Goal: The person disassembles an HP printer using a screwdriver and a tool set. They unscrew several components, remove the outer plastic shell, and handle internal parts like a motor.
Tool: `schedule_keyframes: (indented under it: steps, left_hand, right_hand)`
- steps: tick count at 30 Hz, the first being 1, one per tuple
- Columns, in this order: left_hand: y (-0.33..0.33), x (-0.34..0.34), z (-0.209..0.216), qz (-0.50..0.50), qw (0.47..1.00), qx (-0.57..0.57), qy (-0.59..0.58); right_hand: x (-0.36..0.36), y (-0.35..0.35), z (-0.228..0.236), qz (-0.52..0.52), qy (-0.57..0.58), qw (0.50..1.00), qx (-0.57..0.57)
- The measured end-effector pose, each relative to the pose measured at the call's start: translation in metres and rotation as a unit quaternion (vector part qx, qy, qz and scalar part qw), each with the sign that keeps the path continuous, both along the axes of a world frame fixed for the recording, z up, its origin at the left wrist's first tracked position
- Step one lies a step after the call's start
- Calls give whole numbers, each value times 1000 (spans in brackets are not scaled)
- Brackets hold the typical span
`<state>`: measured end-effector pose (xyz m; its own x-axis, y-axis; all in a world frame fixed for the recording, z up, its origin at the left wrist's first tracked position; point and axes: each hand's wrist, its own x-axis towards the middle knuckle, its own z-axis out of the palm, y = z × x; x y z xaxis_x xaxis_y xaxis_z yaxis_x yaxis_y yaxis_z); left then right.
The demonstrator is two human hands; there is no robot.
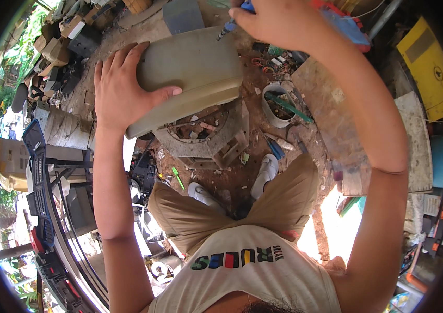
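A grey-beige moulded plastic casing (193,60) lies tilted across a round grey stand (200,148) in front of me. My left hand (122,88) grips its left end, with the thumb stretched over the top face and the fingers along the side edge. The fingers of my right hand (263,18) are wrapped round a blue-handled screwdriver (226,29) at the top of the view. Its shaft points down and left, with the tip at the casing's far right corner. Whether the tip touches a screw, I cannot make out.
Right of the stand, a bucket (279,107) holds a green strip. Beyond it lie a worn board (331,109) and a yellow panel (432,70). Scrap parts (57,57) pile up at the left. A bright green brush-like piece (178,177) lies near my shoes (266,175).
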<state>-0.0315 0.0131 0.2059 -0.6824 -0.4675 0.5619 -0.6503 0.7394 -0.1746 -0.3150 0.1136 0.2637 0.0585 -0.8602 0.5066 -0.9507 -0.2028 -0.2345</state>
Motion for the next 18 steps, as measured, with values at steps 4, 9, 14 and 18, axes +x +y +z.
schedule_keyframes:
  steps: [4, 9, 14, 18]
  left_hand:
    - [-6, 4, -4, -12, 1000, -22, -8]
    - [-12, 2, -4, -5, 999, -34, -11]
    - [-12, 3, -5, 1, 1000, -23, -9]
    - [-7, 3, -2, 5, 1000, -4, -4]
  right_hand:
    - [3, 6, 17, -59, 74, 992, 78]
    - [4, 5, 34, -26, 171, 979, 104]
    - [-6, -12, 27, 102, 186, 974, 82]
    - [-10, -13, 22, 145, 210, 965, 55]
